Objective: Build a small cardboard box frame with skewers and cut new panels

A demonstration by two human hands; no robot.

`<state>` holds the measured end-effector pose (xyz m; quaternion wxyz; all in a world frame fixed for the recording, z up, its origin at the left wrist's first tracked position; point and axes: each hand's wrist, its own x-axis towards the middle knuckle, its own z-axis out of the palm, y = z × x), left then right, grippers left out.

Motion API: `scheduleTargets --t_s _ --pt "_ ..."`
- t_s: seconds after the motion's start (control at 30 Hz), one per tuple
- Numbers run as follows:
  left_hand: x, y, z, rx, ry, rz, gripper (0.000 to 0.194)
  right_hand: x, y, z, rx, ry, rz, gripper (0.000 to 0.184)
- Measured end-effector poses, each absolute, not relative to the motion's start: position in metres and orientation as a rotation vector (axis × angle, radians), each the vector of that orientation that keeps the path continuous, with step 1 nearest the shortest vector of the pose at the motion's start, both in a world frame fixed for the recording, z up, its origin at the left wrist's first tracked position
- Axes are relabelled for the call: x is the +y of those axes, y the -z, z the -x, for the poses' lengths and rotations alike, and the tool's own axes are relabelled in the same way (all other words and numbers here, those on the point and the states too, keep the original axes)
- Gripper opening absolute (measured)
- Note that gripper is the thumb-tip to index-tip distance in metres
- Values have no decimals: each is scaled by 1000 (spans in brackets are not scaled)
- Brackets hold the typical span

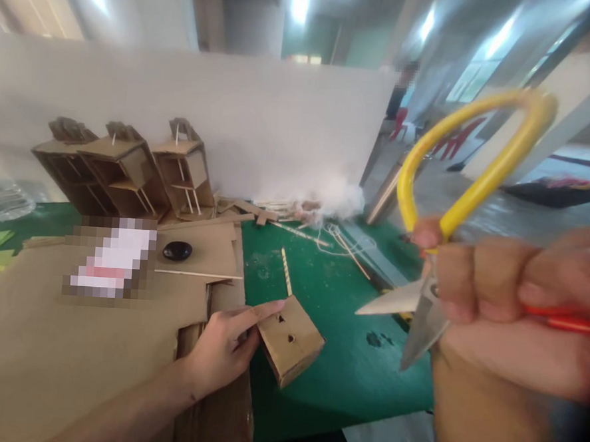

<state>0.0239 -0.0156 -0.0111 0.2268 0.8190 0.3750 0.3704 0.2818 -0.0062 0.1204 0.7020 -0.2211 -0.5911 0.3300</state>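
A pair of scissors (427, 302) with a large yellow handle loop is gripped in my right hand (510, 294), raised at the right. Its blades are spread apart and point down to the left. Something red (569, 319) also shows between the fingers and palm of that hand; its kind cannot be made out. With my left hand (225, 343) I hold a small cardboard box (292, 344) by its left side, index finger stretched along the top. Two small dark holes pierce the box's top face. A striped stick (286, 272) extends from behind the box.
Three cardboard structures (182, 174) stand at the back left. Cardboard sheets (92, 348) cover the table's left, bearing a black oval object (177, 250) and a blurred pale item. White fluff (343, 200), thin sticks and string lie at the back of the green tabletop (359, 392).
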Motion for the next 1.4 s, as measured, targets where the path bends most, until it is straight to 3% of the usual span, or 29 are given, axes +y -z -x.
scheduleTargets --t_s 0.1,0.23,0.53,0.8,1.07,1.27,1.4 --pt "-14 12 -25 1004 -1186 -2423 65 0 -101 -287 -1256 -795 390 40" --pt "-13 12 -26 1098 -1259 -2527 76 7 -75 -280 -1237 -810 490 54" --pt "-13 11 -26 1070 -1256 -2458 69 18 -51 -263 -1198 -747 574 48" --pt "-8 13 -24 1218 -1087 -2226 41 29 -33 -260 -1262 -775 653 46" --pt "-8 9 -26 1216 -792 -2108 52 40 -17 -260 -1263 -764 690 47" --pt "-12 -1 -32 1376 -557 -2175 23 42 -16 -259 -1256 -769 722 46" --pt "-12 -2 -31 1440 -560 -2153 29 44 -18 -258 -1259 -783 714 47"
